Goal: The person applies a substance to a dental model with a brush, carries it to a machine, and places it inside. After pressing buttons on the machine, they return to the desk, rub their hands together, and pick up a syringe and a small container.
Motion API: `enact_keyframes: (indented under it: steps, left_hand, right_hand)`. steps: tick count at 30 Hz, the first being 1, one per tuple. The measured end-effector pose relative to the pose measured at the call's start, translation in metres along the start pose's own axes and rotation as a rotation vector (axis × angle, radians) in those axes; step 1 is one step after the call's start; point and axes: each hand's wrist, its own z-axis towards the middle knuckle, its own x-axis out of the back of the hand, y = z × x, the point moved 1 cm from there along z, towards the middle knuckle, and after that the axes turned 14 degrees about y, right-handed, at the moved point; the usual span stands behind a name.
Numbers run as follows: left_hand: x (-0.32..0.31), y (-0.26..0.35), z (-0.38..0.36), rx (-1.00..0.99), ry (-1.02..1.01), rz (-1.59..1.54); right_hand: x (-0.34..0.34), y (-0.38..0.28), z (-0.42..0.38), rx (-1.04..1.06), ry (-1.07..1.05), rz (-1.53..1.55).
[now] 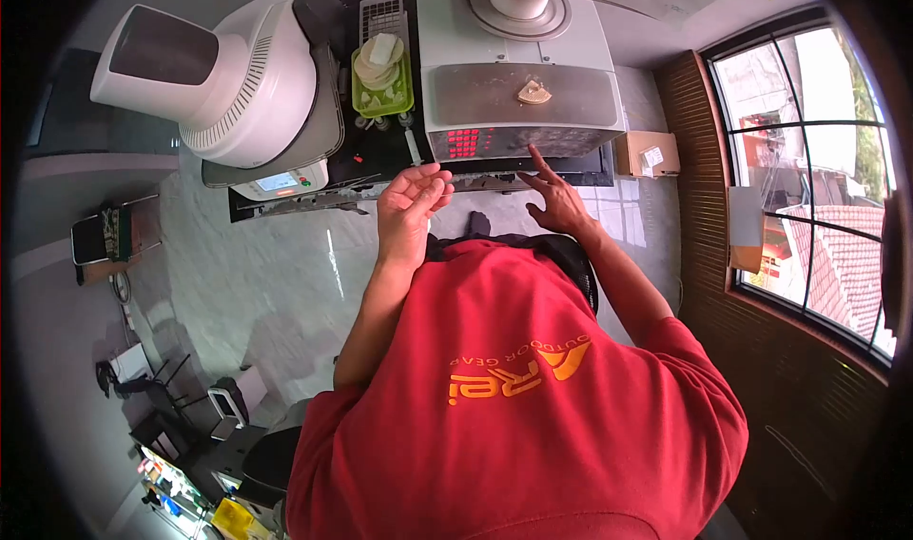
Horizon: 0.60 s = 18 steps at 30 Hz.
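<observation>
My right hand [559, 202] reaches toward the front of a white and grey machine [523, 93]. Its index finger is stretched out, with the fingertip right at the dark lower front panel [528, 143]; the other fingers are partly spread. Red lights [464, 142] glow at the panel's left end. My left hand [411, 202] hovers before the machine's left corner, palm turned up, thumb and curled fingers pinched together; I cannot tell what, if anything, is between them. On the grey sloped front lies a small cream-coloured broken piece [534, 93], with crumbs nearby.
Left of the machine, a green tray [410, 98] holds pale round pieces [378, 64]. A large white device [252, 93] with a small screen [278, 181] stands farther left. A cardboard box [647, 155] sits at the right, near the window [808, 159].
</observation>
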Motion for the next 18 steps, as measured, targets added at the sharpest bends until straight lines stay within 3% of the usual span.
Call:
enact_keyframes:
  steps: [5,11,14,18]
  left_hand:
    - [0.012,-0.003,0.000,0.008,0.036,0.003]
    - [0.008,-0.004,-0.003,0.016,0.008,0.009]
    - [0.000,-0.003,-0.006,0.028,0.013,-0.008]
    - [0.000,-0.004,-0.007,0.031,0.002,0.014]
  right_hand:
    - [-0.007,0.008,0.003,0.031,0.026,-0.020]
    - [0.002,0.011,0.016,-0.041,0.091,0.204]
    - [0.013,-0.012,0.021,-0.032,0.170,0.245]
    - [0.018,-0.040,0.025,-0.020,0.075,0.316]
